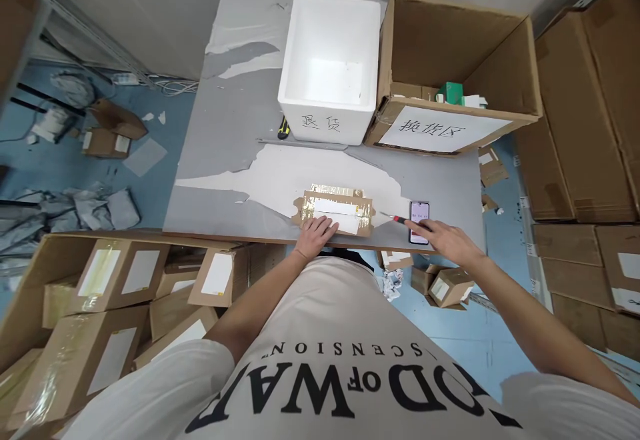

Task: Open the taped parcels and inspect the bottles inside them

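Note:
A small flattened-looking cardboard box [340,208] with clear tape and white labels lies near the table's front edge. My left hand [317,235] rests on its front left part, fingers stretched out over the label and edge. To the right, my right hand [447,239] is closed around a craft knife [399,219] with a red and black handle. The thin tip points left toward the box, a short gap apart from it. Under the knife and fingers lies a phone [419,213] with a timer on its screen, partly covered by my right hand.
A white foam box [330,120] and a large carton [450,130] holding small boxes stand at the table's back. A yellow-black cutter [284,128] lies beside the foam box. Left below is a big carton of parcels [95,273]. Stacked cartons [575,113] stand at right.

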A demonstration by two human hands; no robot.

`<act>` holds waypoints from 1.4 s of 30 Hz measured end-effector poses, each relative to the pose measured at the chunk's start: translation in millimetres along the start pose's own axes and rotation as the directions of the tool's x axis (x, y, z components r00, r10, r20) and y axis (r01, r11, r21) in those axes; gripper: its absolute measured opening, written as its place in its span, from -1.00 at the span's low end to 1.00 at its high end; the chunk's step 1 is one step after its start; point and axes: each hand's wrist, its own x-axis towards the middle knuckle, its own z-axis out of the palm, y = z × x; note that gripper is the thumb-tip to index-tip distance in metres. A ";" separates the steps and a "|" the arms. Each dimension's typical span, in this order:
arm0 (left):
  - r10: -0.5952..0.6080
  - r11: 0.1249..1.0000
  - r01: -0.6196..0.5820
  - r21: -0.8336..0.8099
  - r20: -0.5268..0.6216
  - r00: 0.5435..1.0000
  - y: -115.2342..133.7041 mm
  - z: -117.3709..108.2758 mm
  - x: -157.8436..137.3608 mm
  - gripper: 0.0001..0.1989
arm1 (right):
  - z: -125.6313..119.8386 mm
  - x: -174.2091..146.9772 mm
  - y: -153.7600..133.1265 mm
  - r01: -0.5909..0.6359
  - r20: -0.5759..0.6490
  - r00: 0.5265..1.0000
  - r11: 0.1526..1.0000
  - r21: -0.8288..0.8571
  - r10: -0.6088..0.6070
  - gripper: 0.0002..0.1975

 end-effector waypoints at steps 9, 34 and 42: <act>-0.018 0.998 0.022 -0.064 0.070 0.997 4.4 -16.4 -1.1 -0.54 | 76.9 87.2 -38.0 -0.527 -0.077 0.790 0.737 0.424 0.609 -0.41; -0.682 0.374 0.579 -0.724 0.209 0.701 -21.5 -1.5 -37.0 -0.43 | 65.9 72.5 -140.5 -0.172 0.243 0.902 -0.219 0.960 0.357 -0.32; -0.696 0.433 0.438 -0.788 0.016 0.718 13.0 -49.2 -0.4 -0.47 | 19.3 47.4 -135.7 0.084 -0.044 0.829 -0.046 0.995 0.557 -0.26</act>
